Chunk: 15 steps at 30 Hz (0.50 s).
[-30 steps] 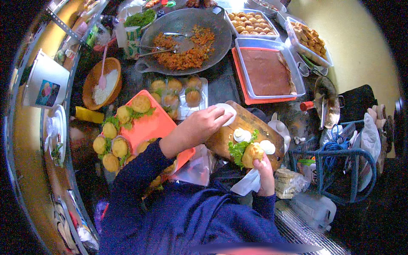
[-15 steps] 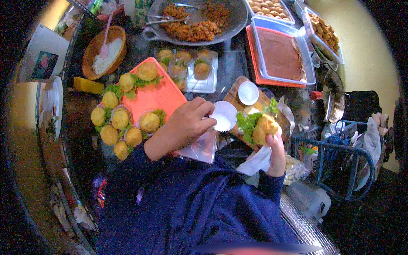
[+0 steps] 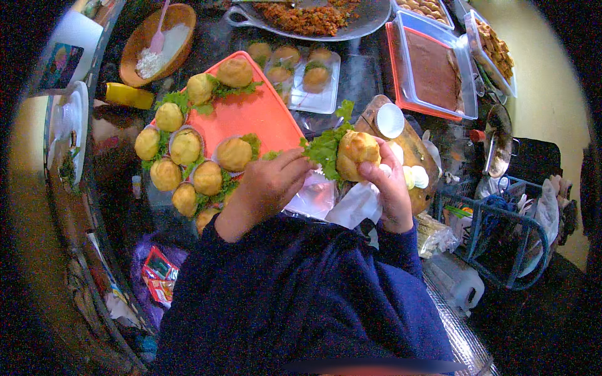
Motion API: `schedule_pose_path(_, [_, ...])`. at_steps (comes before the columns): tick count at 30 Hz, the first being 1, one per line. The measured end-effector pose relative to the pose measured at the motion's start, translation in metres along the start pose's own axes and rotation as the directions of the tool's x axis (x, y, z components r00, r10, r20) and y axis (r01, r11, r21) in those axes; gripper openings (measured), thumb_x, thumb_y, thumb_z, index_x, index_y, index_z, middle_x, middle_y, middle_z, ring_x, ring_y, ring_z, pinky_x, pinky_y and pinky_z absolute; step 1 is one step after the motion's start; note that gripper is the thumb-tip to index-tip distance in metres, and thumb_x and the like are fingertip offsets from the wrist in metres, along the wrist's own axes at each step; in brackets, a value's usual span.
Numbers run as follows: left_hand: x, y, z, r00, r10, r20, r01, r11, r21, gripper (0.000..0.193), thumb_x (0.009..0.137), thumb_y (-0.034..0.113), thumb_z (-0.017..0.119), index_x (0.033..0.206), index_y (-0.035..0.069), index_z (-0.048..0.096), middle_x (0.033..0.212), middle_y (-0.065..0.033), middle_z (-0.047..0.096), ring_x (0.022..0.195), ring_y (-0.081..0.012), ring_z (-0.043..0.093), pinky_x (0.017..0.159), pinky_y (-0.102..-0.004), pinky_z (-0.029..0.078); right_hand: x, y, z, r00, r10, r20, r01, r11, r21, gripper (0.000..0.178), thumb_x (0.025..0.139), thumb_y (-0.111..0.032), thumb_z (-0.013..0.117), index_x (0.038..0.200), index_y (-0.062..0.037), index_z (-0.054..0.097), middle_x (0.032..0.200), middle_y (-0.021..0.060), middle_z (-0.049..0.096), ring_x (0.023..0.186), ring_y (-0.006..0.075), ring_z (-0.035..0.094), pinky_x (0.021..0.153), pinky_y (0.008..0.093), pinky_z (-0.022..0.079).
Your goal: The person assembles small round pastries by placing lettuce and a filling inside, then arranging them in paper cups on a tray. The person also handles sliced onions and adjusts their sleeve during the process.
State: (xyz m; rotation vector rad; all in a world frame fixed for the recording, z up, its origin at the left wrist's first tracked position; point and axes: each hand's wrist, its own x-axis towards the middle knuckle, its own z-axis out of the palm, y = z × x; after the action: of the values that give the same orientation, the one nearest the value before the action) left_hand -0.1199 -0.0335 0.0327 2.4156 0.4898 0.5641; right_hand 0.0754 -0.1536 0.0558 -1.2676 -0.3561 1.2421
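Note:
In my right hand (image 3: 392,191) is a golden choux bun (image 3: 359,155), held between thumb and fingers, with a green lettuce leaf (image 3: 326,150) sticking out on its left and top. My left hand (image 3: 269,185) is closed at the leaf's left edge, thumb and fingertips pinching it. Below the bun hangs a whitish, thin sheet (image 3: 357,205), partly behind my right hand. On the left, several lettuce-filled buns (image 3: 186,147) in paper cups sit on and around an orange tray (image 3: 251,113). A white paper cup (image 3: 390,120) rests on the wooden board (image 3: 370,113).
Egg slices (image 3: 414,177) lie on the board. Behind are a clear tray of buns (image 3: 323,100), a wok of orange-brown filling (image 3: 307,19) and a brown-filled plastic box (image 3: 433,69). A wooden bowl (image 3: 128,59) stands far left, a blue wire basket (image 3: 501,213) right.
My left hand has left the white paper cup it held, which I can no longer make out, and now pinches the lettuce. The bun has moved left, toward that hand. The view has shifted.

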Motion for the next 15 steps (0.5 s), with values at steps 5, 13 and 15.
schedule_pose_path(5, [-0.011, -0.008, 0.001, 0.997, -0.038, -0.06, 0.032, 0.995, -0.092, 0.014, 0.084, 0.009, 0.064, 0.098, 0.006, 0.064, 0.104, -0.0131, 0.065, 0.085, -0.0306, 0.067, 0.069, -0.0373, 0.057, 0.005, 0.013, 0.003, 0.999, 0.033, -0.04, -0.035, 0.998, -0.061, 0.064, 0.075, -0.015, 0.078, 0.129, 0.0005, 0.048, 0.118, 0.0097, 0.061, 0.108, 0.019, 0.06, 0.094, 0.0321, 0.048])
schedule_pose_path(13, [-0.02, -0.007, 0.016, 0.945, -0.269, -0.183, 0.09, 0.756, -0.648, 0.044, 0.087, 0.003, 0.061, 0.126, 0.004, 0.041, 0.121, -0.0174, 0.056, 0.107, -0.0293, 0.063, 0.088, -0.0404, 0.053, 0.007, 0.018, 0.021, 0.997, 0.03, -0.064, -0.036, 0.995, -0.09, 0.062, 0.075, -0.016, 0.078, 0.128, -0.0015, 0.05, 0.116, 0.0084, 0.062, 0.104, 0.018, 0.062, 0.093, 0.0316, 0.05])
schedule_pose_path(15, [-0.021, -0.003, 0.022, 0.89, -0.449, -0.077, 0.143, 0.435, -0.889, 0.06, 0.087, 0.004, 0.06, 0.136, 0.005, 0.027, 0.127, -0.0177, 0.051, 0.117, -0.0288, 0.056, 0.095, -0.0414, 0.049, 0.008, 0.019, 0.025, 1.0, 0.023, -0.005, -0.023, 0.994, -0.11, 0.061, 0.075, -0.016, 0.079, 0.127, -0.0017, 0.05, 0.116, 0.0082, 0.062, 0.106, 0.0176, 0.061, 0.093, 0.0306, 0.05])
